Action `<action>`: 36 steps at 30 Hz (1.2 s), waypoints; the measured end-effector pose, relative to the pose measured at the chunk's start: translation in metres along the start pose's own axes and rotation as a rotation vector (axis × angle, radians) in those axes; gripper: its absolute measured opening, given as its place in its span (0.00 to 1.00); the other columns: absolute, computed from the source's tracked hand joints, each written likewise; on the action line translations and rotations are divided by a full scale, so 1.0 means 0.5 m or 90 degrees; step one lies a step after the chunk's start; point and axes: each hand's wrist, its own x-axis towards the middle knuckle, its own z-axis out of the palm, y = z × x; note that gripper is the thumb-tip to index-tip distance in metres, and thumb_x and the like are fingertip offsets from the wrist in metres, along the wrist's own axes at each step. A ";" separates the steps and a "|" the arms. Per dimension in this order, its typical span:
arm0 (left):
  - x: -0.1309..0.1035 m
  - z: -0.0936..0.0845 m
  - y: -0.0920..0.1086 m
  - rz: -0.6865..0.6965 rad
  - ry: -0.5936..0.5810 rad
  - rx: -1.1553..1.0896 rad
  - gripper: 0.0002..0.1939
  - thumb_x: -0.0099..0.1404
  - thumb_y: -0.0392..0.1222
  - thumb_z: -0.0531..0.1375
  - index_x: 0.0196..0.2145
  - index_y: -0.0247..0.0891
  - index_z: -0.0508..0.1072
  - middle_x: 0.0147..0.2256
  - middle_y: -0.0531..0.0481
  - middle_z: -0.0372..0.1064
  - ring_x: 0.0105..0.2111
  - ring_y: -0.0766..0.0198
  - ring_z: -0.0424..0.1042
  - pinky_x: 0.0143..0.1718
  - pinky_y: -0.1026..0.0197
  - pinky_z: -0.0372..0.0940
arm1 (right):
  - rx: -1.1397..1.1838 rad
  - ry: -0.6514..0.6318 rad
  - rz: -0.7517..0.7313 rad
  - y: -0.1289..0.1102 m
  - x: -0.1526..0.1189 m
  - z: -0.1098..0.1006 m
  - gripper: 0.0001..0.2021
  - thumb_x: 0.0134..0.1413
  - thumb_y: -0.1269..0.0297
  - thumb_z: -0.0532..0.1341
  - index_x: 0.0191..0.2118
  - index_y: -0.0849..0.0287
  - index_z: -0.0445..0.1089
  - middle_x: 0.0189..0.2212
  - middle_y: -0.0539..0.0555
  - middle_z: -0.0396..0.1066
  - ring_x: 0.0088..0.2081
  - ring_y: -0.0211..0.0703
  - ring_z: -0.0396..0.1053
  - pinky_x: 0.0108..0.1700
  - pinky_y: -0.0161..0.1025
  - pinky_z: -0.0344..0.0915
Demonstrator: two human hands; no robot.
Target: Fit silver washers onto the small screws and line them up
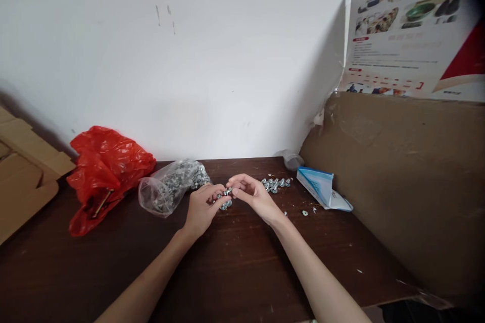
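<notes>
My left hand (200,208) and my right hand (258,199) meet above the middle of the table. Between their fingertips is a small shiny metal bolt (228,192), pinched from both sides. A few similar metal pieces (226,205) lie on the table just under my left fingers, partly hidden by them. Beyond my right wrist, several bolts (274,186) stand grouped together on the wood. To the left of my left hand rests a clear plastic bag (166,189) full of small metal parts, its mouth facing left.
A crumpled red plastic bag (109,161) and a flattened cardboard box (26,161) lie at the left. A clear cup-like container (293,161) and a blue-and-white packet (320,189) are at the right, beside a tall cardboard panel (397,161). Small scraps (305,213) dot the dark table (235,272).
</notes>
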 end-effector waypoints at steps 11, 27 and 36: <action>0.002 -0.005 -0.006 0.009 -0.020 0.008 0.07 0.61 0.44 0.60 0.31 0.38 0.73 0.21 0.56 0.58 0.24 0.68 0.58 0.27 0.66 0.54 | -0.082 -0.004 0.010 0.005 -0.001 -0.011 0.14 0.52 0.51 0.61 0.32 0.58 0.67 0.27 0.49 0.65 0.30 0.38 0.62 0.35 0.38 0.61; 0.005 -0.008 -0.006 0.057 -0.060 0.036 0.08 0.64 0.44 0.57 0.32 0.38 0.73 0.24 0.53 0.65 0.27 0.67 0.61 0.30 0.65 0.57 | -0.146 -0.033 -0.010 -0.002 -0.003 -0.018 0.09 0.52 0.58 0.61 0.35 0.58 0.65 0.31 0.50 0.65 0.34 0.40 0.63 0.36 0.37 0.59; 0.003 -0.005 -0.015 0.059 -0.045 0.035 0.07 0.63 0.42 0.58 0.32 0.38 0.73 0.24 0.54 0.63 0.26 0.67 0.60 0.30 0.65 0.56 | -0.156 -0.020 -0.002 0.005 -0.004 -0.015 0.12 0.53 0.54 0.60 0.33 0.58 0.65 0.30 0.50 0.65 0.31 0.38 0.62 0.34 0.36 0.60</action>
